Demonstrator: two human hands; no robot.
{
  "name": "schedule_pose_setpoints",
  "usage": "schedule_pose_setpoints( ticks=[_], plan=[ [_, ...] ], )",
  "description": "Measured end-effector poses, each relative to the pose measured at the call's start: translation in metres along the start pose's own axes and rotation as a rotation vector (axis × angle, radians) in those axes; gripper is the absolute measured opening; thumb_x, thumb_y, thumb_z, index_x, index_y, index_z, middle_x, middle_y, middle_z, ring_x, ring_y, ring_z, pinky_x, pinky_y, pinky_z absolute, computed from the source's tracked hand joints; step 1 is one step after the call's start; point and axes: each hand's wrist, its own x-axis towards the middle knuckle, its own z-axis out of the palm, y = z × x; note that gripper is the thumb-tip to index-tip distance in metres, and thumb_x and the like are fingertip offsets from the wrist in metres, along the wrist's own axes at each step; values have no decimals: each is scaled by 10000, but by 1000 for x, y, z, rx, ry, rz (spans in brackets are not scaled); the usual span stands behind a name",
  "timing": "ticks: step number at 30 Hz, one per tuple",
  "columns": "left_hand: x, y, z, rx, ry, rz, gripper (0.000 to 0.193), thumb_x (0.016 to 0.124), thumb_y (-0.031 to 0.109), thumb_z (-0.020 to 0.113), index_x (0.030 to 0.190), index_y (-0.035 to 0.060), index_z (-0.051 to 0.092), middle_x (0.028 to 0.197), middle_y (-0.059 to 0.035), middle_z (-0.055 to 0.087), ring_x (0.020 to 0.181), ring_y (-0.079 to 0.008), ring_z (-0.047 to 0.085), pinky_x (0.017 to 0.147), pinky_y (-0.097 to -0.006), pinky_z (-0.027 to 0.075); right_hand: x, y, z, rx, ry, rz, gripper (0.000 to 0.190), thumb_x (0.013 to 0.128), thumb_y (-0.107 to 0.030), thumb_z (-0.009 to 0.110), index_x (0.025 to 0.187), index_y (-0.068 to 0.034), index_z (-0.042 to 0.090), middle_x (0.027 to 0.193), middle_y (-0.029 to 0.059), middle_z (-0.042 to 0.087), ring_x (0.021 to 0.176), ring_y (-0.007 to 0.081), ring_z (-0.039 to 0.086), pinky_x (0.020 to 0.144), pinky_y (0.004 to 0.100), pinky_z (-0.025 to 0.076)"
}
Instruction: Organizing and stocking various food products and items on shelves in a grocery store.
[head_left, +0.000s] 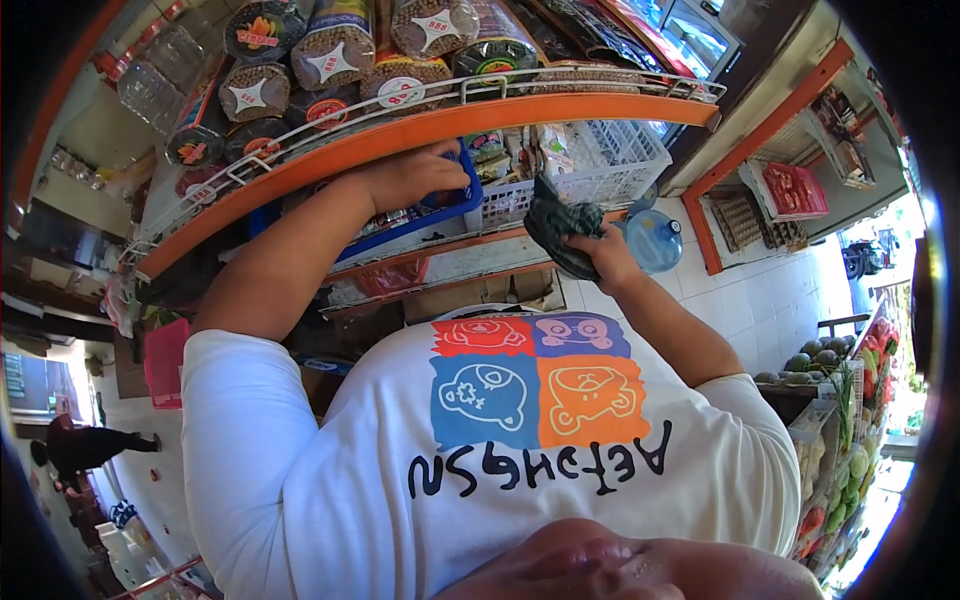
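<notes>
My right hand (606, 255) grips a crumpled dark green patterned cloth (562, 225) in front of a white plastic basket (622, 169). Small packets (487, 154) fill part of that basket. Under the orange shelf edge (420, 127), my left hand (420, 180) reaches over a blue plastic basket (474, 196) with its fingers curled near the right end. Small packaged goods lie inside the blue basket, partly covered by my forearm. Whether the left fingers hold anything cannot be made out.
Above, a wire rail (330, 124) fronts stacked bags of brown pellets (330, 56). To the right stand a blue water jug (652, 240), an orange-framed rack with egg trays (739, 223) and a produce stand (832, 427). A person (82, 446) is farther off at left.
</notes>
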Motion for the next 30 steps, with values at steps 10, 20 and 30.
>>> schedule_pose_setpoints(
  ticks=[10, 20, 30],
  plan=[
    [-24, -8, -5, 209, 48, -752, 483, 850, 369, 639, 1245, 130, 496, 1184, -120, 552, 1132, -309, 512, 971, -441, 400, 47, -6, 66, -505, -693, -744, 325, 738, -34, 688, 1058, -53, 638, 1102, 153, 613, 960, 281, 635, 874, 334, 505],
    [-34, -18, -6, 103, 82, -760, 558, 838, 424, 633, 1311, 176, 475, 1292, -117, 510, 1196, -320, 479, 1001, -459, 374, 57, -47, 118, -747, -363, -112, 365, 710, -173, 716, 999, 36, 640, 866, 126, 679, 727, 179, 650, 688, 286, 516],
    [-41, -11, -5, -74, -116, -553, 476, 886, 288, 573, 1304, 112, 428, 1250, -163, 531, 1186, -336, 491, 998, -415, 376, 21, -50, 143, -402, -245, 25, 331, 743, -123, 681, 1010, 64, 621, 864, 136, 677, 718, 189, 660, 668, 293, 533]
  ],
)
